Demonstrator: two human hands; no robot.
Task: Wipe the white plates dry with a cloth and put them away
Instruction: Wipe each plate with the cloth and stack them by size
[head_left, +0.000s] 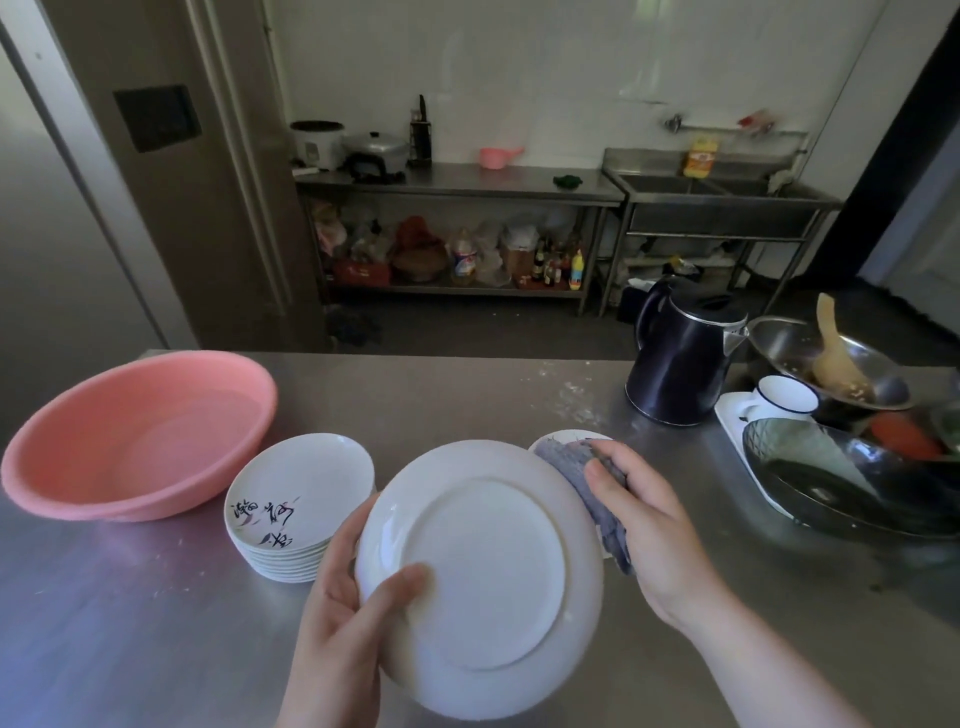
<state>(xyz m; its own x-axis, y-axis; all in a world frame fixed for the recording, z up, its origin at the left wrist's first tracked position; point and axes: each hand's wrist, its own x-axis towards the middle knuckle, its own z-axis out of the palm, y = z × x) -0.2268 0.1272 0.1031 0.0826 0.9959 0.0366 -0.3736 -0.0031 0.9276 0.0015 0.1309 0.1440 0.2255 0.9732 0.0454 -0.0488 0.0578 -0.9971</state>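
The person holds a white plate (480, 577) up over the steel counter (130, 623), its underside turned toward them. The left hand (343, 618) grips its lower left rim, thumb curled across the back and fingers behind. The right hand (649, 525) clutches a greyish-blue cloth (582, 473) and presses it against the plate's upper right edge. Just left of the held plate sits a stack of white plates (298, 506), the top one painted with dark brushwork. Another plate (563, 437) peeks out behind the cloth. A pink basin (137, 434) stands further left, a dark kettle (678, 358) off to the right.
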